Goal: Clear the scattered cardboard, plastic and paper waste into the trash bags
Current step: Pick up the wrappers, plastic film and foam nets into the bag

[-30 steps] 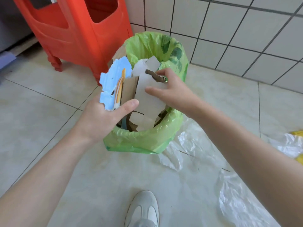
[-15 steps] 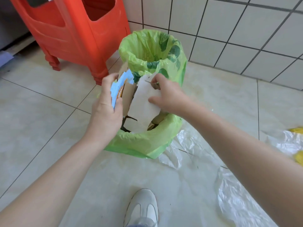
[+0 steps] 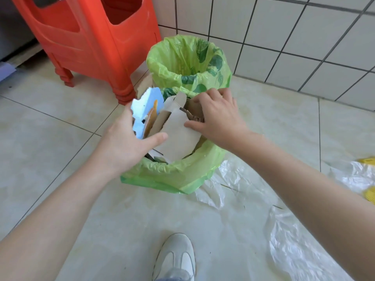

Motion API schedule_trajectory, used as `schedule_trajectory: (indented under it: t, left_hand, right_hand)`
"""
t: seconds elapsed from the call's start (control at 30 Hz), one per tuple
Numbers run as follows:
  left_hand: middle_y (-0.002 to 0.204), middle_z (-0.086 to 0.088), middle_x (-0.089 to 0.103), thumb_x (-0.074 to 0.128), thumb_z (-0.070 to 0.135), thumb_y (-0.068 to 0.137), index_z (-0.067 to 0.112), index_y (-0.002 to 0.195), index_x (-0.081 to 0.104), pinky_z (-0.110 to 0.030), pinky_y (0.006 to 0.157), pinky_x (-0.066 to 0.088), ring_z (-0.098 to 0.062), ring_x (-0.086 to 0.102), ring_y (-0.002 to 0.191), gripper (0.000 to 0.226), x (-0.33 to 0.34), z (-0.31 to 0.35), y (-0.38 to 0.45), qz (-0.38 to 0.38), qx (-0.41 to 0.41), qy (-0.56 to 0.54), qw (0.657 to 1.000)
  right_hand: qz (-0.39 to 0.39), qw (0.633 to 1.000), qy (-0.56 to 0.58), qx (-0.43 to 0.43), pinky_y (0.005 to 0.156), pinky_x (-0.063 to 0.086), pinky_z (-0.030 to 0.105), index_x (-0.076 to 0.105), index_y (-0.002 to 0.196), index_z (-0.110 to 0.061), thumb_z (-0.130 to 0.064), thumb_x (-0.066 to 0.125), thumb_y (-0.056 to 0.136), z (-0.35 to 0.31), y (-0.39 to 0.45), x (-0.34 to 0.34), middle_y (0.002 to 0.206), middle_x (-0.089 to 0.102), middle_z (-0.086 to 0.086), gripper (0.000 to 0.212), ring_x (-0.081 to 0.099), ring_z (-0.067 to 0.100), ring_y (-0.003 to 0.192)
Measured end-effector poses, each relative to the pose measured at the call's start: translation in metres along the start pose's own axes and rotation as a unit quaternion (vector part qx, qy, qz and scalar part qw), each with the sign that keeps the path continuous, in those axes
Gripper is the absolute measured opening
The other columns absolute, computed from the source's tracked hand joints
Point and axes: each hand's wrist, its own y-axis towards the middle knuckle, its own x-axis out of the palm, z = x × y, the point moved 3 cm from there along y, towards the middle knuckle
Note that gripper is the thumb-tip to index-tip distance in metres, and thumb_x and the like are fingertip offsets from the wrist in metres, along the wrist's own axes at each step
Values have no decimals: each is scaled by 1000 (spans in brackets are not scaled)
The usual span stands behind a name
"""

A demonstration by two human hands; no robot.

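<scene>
A green trash bag (image 3: 172, 175) stands open on the tiled floor, stuffed with upright cardboard pieces (image 3: 176, 138). A torn blue and orange printed piece (image 3: 146, 104) sticks up at the left of the bundle. My left hand (image 3: 123, 142) grips the bundle from the left, thumb across the pale card. My right hand (image 3: 215, 116) grips the brown corrugated piece on the right side, thumb on the pale card. A second green bag (image 3: 188, 63) stands open just behind, against the wall.
A red plastic stool (image 3: 91, 37) stands at the back left, close to the bags. Clear plastic sheeting (image 3: 294, 240) lies crumpled on the floor to the right, with yellow scraps (image 3: 368, 193) at the far right edge. My grey shoe (image 3: 175, 258) is below the bag.
My left hand shifted lower on the bundle, its thumb now across the pale card. My right hand moved to the right edge of the cardboard. The second bag behind has come into fuller view.
</scene>
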Motion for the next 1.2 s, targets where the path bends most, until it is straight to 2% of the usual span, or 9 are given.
schedule_trajectory:
  t: [0.13, 0.3, 0.37, 0.47, 0.57, 0.8, 0.93, 1.07, 1.2]
  left_hand:
    - [119, 16, 61, 74, 46, 68, 39, 129, 48, -36, 94, 49, -8, 60, 109, 66, -20, 12, -2, 79, 71, -88, 990]
    - [83, 7, 65, 65, 15, 84, 20, 95, 65, -26, 73, 47, -17, 68, 81, 12, -9, 7, 7, 151, 48, 2, 987]
    - [71, 4, 61, 67, 13, 83, 20, 83, 63, -24, 66, 38, -21, 64, 71, 8, 5, -3, 10, 118, 37, 56, 991]
    - [56, 12, 50, 67, 11, 82, 21, 72, 55, -20, 55, 26, -3, 49, 54, 19, 16, -8, 10, 95, 27, 98, 990]
    - [66, 7, 62, 68, 15, 82, 16, 84, 67, -20, 62, 36, -11, 56, 62, 2, 15, -6, 12, 81, 13, 93, 992]
    - [128, 5, 55, 71, 25, 79, 21, 130, 53, -19, 94, 33, -14, 49, 119, 54, 4, 19, -2, 113, 101, 101, 983]
    - [121, -2, 58, 67, 12, 77, 13, 123, 58, -15, 99, 29, -22, 47, 120, 46, 14, 53, -17, 164, 221, 141, 951]
    - [106, 2, 63, 68, 9, 76, 15, 114, 64, -15, 92, 35, -15, 53, 107, 38, 46, 82, -40, 153, 237, 51, 958]
    - [98, 9, 63, 66, 5, 76, 15, 106, 65, -21, 85, 44, -11, 56, 94, 31, 105, 96, -60, 40, 272, 9, 961]
  right_hand:
    - [-8, 996, 80, 32, 90, 35, 34, 56, 120, -21, -54, 62, 81, 13, -5, -11, 118, 54, 2, 52, 38, 28, 115]
    - [-28, 991, 126, 29, 84, 39, 34, 69, 92, -23, -33, 63, 86, 15, -13, -6, 104, 57, 1, 13, 43, 28, 103]
    - [-39, 992, 116, 23, 86, 41, 38, 69, 87, -21, -27, 63, 86, 13, -18, 2, 104, 59, 1, 9, 43, 29, 101]
    - [-41, 995, 93, 9, 87, 40, 39, 69, 86, -19, -24, 61, 87, 11, -21, 10, 104, 60, -1, 10, 41, 28, 101]
    - [-36, 995, 93, 7, 88, 41, 40, 69, 86, -20, -25, 61, 87, 12, -20, 10, 105, 61, -1, 10, 41, 28, 102]
    - [-8, 989, 150, 17, 83, 35, 27, 67, 98, -21, -28, 56, 90, 26, -28, -4, 103, 59, 1, 16, 46, 24, 102]
    - [2, 987, 160, 23, 85, 34, 22, 65, 107, -19, -24, 54, 91, 45, -45, -12, 108, 61, 0, 20, 50, 20, 105]
    - [-13, 984, 170, 44, 92, 42, 26, 64, 110, -20, -23, 55, 91, 76, -75, -14, 107, 61, -3, 21, 55, 15, 105]
    - [-59, 981, 165, 81, 90, 44, 27, 64, 107, -20, -21, 58, 89, 116, -126, -4, 103, 61, -6, 20, 56, 13, 101]
